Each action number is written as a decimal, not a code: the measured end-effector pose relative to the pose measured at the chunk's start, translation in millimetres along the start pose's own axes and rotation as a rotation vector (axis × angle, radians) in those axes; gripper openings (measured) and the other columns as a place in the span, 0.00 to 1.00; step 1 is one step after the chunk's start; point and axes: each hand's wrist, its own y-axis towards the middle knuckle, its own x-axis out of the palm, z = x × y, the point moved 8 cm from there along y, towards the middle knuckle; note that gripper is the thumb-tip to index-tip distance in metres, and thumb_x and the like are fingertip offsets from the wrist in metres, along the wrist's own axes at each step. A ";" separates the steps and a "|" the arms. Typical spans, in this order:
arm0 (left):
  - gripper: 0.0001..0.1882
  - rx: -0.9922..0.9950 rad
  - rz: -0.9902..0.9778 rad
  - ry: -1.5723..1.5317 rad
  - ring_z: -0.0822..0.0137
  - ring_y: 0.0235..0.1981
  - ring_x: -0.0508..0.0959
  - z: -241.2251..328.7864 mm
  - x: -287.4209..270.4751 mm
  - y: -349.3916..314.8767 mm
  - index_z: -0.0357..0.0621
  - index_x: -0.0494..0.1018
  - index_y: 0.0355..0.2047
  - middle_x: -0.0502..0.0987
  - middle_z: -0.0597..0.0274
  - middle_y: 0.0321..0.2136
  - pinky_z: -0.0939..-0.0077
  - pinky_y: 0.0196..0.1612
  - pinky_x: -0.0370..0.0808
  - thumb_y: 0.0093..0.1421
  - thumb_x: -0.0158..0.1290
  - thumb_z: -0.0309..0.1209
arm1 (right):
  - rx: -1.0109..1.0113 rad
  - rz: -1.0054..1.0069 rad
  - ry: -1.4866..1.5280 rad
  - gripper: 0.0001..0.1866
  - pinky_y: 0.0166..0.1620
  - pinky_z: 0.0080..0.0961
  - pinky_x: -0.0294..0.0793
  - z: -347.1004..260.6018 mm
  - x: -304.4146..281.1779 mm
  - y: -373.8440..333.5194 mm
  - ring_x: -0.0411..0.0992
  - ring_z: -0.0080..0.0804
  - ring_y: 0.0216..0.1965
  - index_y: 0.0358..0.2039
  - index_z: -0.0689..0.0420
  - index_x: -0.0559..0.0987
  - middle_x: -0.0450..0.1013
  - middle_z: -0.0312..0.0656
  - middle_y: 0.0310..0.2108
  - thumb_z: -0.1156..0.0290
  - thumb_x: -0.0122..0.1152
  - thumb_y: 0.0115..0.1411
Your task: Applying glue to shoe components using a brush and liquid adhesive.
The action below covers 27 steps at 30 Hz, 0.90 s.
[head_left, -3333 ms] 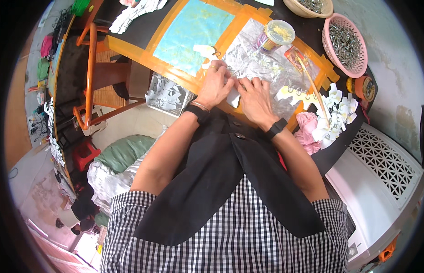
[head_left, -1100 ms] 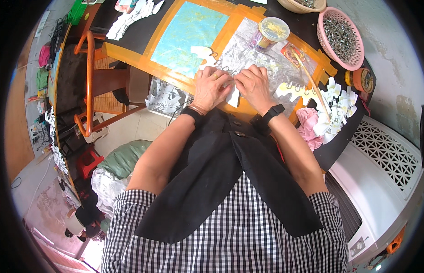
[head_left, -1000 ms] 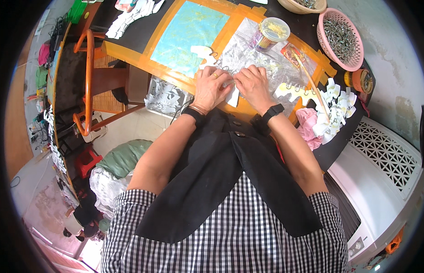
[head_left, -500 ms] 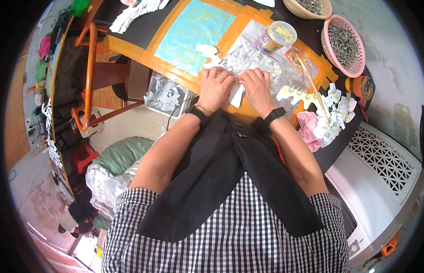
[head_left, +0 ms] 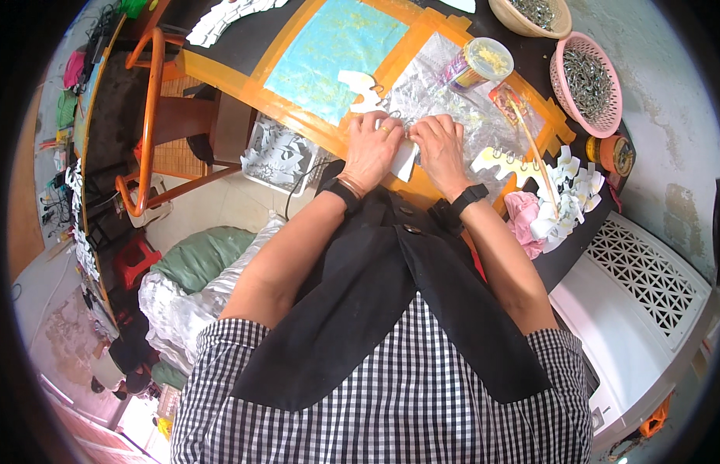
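My left hand [head_left: 371, 151] and my right hand [head_left: 439, 155] meet at the near edge of the table, fingers bent and pinching. Between them is a small white folded strip [head_left: 404, 164], its lower end hanging below the fingertips. Most of its upper part is hidden by the fingers. Just beyond my left hand lies a curved pale-yellow and white piece [head_left: 361, 87] with a thin dark ring near it. A scalloped yellow-and-white strip with metal rings [head_left: 505, 164] rests to the right of my right hand.
Farther off stands a clear tub with yellow paste [head_left: 486, 60]. A pink basket [head_left: 557, 73] and a beige bowl [head_left: 557, 31] hold metal pieces. A thin stick [head_left: 534, 155], pink cloth [head_left: 522, 220] and white strips [head_left: 569, 193] lie at right. An orange-framed chair [head_left: 151, 116] stands left.
The view has shifted slightly. Both hands stay together over the white strip, with only a small change in the fingers.
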 end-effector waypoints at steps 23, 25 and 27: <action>0.11 -0.056 0.060 -0.056 0.60 0.50 0.72 0.5 -5.6 1.5 0.54 0.76 0.37 0.78 0.71 0.41 0.58 0.51 0.64 0.53 0.63 0.32 | 0.071 -0.010 0.069 0.04 0.45 0.35 0.60 9.2 2.1 1.7 0.67 0.33 0.43 0.32 0.50 0.77 0.73 0.28 0.35 0.71 0.64 0.57; 0.10 -0.056 0.057 -0.050 0.61 0.50 0.72 1.6 -7.9 1.9 0.54 0.76 0.36 0.77 0.71 0.40 0.58 0.51 0.64 0.53 0.63 0.32 | 0.067 0.002 0.081 0.04 0.45 0.35 0.60 8.6 0.7 1.4 0.67 0.33 0.44 0.32 0.50 0.77 0.74 0.28 0.35 0.71 0.64 0.57; 0.10 -0.048 0.055 -0.024 0.61 0.50 0.72 2.9 -6.1 3.3 0.53 0.76 0.36 0.77 0.70 0.40 0.58 0.52 0.64 0.53 0.62 0.32 | 0.077 -0.015 0.078 0.04 0.45 0.35 0.61 9.8 2.0 1.7 0.67 0.33 0.44 0.31 0.50 0.77 0.74 0.28 0.35 0.71 0.64 0.57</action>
